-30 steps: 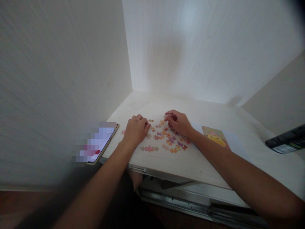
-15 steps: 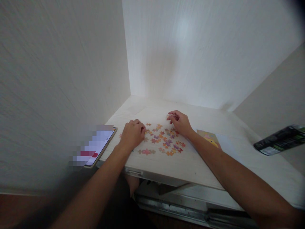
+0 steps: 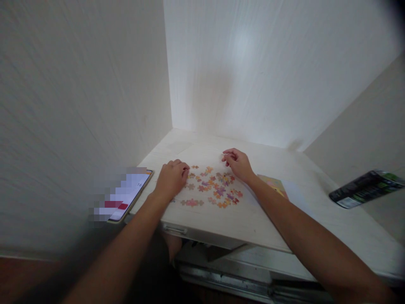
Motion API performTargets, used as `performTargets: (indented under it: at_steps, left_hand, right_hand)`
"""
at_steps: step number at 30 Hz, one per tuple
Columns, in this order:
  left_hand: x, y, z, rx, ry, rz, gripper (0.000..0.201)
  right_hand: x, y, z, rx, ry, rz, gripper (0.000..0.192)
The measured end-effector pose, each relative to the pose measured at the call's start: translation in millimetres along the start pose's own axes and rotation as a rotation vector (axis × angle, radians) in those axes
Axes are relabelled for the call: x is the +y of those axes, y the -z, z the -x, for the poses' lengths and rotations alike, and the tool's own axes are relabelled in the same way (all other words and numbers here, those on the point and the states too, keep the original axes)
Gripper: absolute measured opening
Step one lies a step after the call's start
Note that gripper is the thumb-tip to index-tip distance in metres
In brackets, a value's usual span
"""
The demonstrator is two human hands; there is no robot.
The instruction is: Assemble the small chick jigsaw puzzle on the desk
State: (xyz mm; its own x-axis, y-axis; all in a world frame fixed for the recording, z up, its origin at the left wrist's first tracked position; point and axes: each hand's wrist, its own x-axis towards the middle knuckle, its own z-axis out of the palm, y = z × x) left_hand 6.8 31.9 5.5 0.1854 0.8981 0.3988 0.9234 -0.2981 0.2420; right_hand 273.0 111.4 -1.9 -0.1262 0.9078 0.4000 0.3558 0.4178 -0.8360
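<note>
White, faintly grained tabletop (image 3: 228, 221), inspected remotely via my head cam. Puzzle pcs (image 3: 220, 192) lie flat btwn the two hands, loosely spread, presumably so each stays easy to see and pick. A pink-centred strip (image 3: 191, 203) lies nr the front edge, set apart from most pcs. L hand (image 3: 173, 174) rests at the pcs' left side, thumb and fingers drawn close; I can't tell whether anything is pinched. R hand (image 3: 238, 164) is at the far side, fingers curled, index extended; contents, if any, I can't confirm (too small at this res). Phone (image 3: 137, 195) sits at the left edge, prob. out of the way. Picture sheet (image 3: 278, 184), partly hidden by the R forearm (image 3: 300, 223), likely lies there for viewing.
</note>
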Motion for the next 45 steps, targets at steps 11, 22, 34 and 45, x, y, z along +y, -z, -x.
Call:
performTargets:
  at_steps: [11, 22, 34, 45]
  left_hand:
    - [-2.5, 21.9, -3.6, -0.170, -0.113, 0.049, 0.013]
    - [-11.0, 30.4, -1.9, -0.284, -0.211, 0.000, 0.027]
    - [-24.5, 112.3, 4.9, -0.337, -0.009, 0.007, 0.038]
    - [-44.4, 153.5, 22.5, -0.376, 0.070, -0.045, 0.039]
  right_hand:
    - [-5.1, -2.9, 6.9, -0.014, 0.059, 0.130, 0.024]
    - [-7.6, -5.4, 10.4, -0.027, 0.114, 0.187, 0.023]
    - [-9.4, -7.3, 12.5, -0.031, 0.102, 0.195, 0.024]
    - [-8.7, -8.3, 14.5, -0.072, 0.056, 0.155, 0.032]
